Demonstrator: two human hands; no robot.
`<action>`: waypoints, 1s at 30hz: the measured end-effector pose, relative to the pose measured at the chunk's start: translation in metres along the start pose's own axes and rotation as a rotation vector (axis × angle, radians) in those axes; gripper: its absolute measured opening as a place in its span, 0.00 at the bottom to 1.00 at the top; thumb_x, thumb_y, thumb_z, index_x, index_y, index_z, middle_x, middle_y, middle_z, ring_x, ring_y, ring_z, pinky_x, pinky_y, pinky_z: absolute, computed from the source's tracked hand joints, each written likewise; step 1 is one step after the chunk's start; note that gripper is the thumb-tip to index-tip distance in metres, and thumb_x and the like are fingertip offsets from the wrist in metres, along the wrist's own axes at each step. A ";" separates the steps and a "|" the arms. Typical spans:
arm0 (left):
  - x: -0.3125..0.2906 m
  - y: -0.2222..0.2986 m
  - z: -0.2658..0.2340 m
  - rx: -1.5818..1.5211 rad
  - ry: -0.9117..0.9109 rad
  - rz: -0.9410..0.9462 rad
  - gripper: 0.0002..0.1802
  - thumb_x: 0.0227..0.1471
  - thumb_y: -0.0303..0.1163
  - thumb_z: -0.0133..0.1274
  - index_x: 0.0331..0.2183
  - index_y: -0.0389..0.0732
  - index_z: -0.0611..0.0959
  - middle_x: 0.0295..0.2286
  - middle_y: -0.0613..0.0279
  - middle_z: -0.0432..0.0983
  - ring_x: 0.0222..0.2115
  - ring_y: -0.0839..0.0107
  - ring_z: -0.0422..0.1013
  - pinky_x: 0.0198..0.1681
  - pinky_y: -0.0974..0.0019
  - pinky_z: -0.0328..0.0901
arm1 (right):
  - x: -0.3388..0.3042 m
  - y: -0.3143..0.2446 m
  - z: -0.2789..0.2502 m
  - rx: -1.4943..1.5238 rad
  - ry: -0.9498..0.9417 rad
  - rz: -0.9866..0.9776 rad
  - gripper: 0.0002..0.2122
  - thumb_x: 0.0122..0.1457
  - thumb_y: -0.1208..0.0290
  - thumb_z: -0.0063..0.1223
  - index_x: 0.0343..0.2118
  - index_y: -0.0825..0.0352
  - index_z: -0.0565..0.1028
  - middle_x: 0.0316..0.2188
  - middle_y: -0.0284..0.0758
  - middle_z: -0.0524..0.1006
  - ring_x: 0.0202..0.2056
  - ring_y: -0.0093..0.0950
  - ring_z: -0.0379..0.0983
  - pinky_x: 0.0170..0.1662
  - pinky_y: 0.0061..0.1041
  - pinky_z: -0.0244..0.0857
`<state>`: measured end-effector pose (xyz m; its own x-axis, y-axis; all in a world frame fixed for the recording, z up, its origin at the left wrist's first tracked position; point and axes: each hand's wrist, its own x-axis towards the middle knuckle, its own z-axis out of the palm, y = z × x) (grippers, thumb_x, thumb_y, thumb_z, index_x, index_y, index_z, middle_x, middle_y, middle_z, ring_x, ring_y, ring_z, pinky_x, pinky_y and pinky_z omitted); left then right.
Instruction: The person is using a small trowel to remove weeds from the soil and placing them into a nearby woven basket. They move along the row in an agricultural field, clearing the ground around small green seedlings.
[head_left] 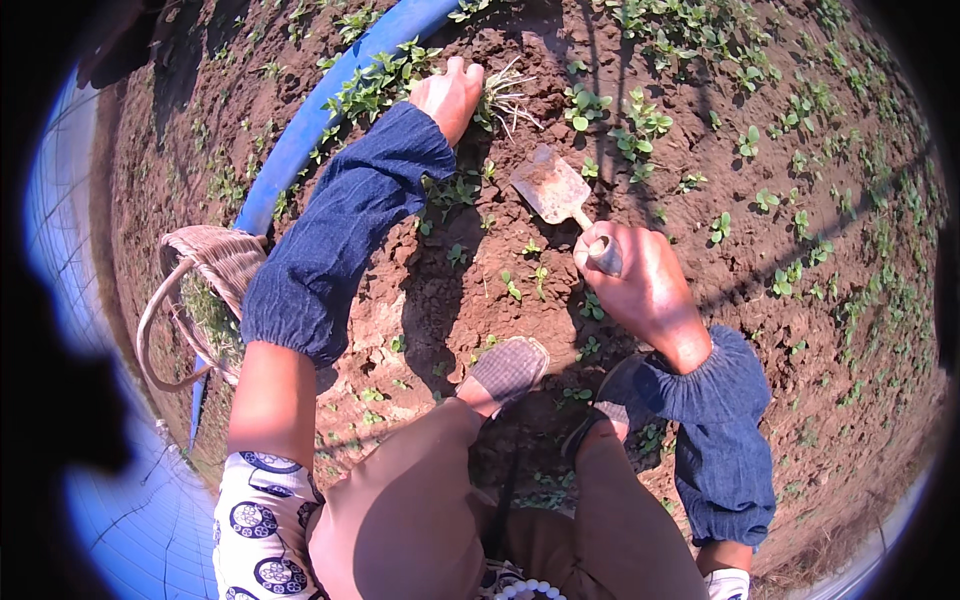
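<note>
My left hand (450,97) is closed round a bunch of green seedlings at the top middle, just above the soil. Their pale stems and roots (512,98) stick out on its right side. Leaves show to its left, though I cannot tell which belong to the bunch. In my right hand (645,288), the fingers wrap round the handle of a small trowel (555,188). Its soil-smeared metal blade points up and left, close to the ground below the bunch. The butt of the handle (606,256) shows at the thumb.
A thick blue hose (330,110) curves across the upper left. Beside my left forearm a tilted wicker basket (215,255) holds greenery. Small seedlings (722,227) dot the brown soil (680,240). My shoes (512,368) stand at the lower middle; blue netting rises at far left.
</note>
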<state>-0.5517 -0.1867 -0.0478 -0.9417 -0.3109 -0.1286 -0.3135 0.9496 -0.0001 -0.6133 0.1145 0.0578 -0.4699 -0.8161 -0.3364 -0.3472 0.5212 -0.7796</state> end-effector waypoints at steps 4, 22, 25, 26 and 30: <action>0.015 -0.004 0.008 0.023 -0.103 0.002 0.06 0.43 0.21 0.52 0.29 0.35 0.77 0.25 0.43 0.77 0.30 0.45 0.76 0.32 0.50 0.70 | 0.000 0.009 0.000 0.002 0.041 -0.044 0.07 0.49 0.74 0.59 0.31 0.70 0.76 0.22 0.44 0.75 0.25 0.41 0.73 0.32 0.32 0.66; -0.027 -0.037 -0.007 -0.554 -0.140 -0.311 0.14 0.47 0.33 0.57 0.36 0.35 0.82 0.30 0.40 0.78 0.34 0.49 0.77 0.38 0.55 0.70 | -0.017 0.004 0.011 0.093 0.001 0.043 0.04 0.49 0.73 0.59 0.27 0.66 0.77 0.19 0.43 0.76 0.22 0.38 0.75 0.29 0.32 0.67; -0.060 -0.009 -0.042 -0.669 -0.127 -0.193 0.12 0.49 0.32 0.56 0.35 0.35 0.81 0.30 0.42 0.78 0.34 0.50 0.77 0.38 0.57 0.69 | -0.039 -0.011 -0.016 0.064 0.075 0.064 0.03 0.50 0.76 0.56 0.27 0.70 0.76 0.16 0.41 0.74 0.19 0.30 0.72 0.26 0.28 0.65; -0.080 -0.009 -0.049 -0.717 -0.103 -0.149 0.12 0.49 0.32 0.56 0.35 0.35 0.81 0.30 0.42 0.79 0.34 0.52 0.77 0.38 0.57 0.69 | -0.049 -0.024 -0.026 0.137 0.050 0.036 0.03 0.50 0.76 0.55 0.27 0.70 0.76 0.16 0.40 0.74 0.19 0.28 0.71 0.26 0.27 0.65; -0.136 -0.005 -0.097 -0.831 -0.057 0.030 0.12 0.50 0.25 0.53 0.40 0.37 0.79 0.31 0.45 0.79 0.36 0.56 0.77 0.40 0.58 0.68 | -0.088 -0.043 -0.034 0.048 0.257 0.013 0.05 0.51 0.76 0.55 0.27 0.73 0.75 0.17 0.38 0.72 0.21 0.23 0.66 0.28 0.27 0.64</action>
<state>-0.4339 -0.1534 0.0660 -0.9504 -0.2627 -0.1667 -0.2976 0.6118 0.7329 -0.5844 0.1725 0.1388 -0.6667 -0.7164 -0.2058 -0.3042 0.5135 -0.8023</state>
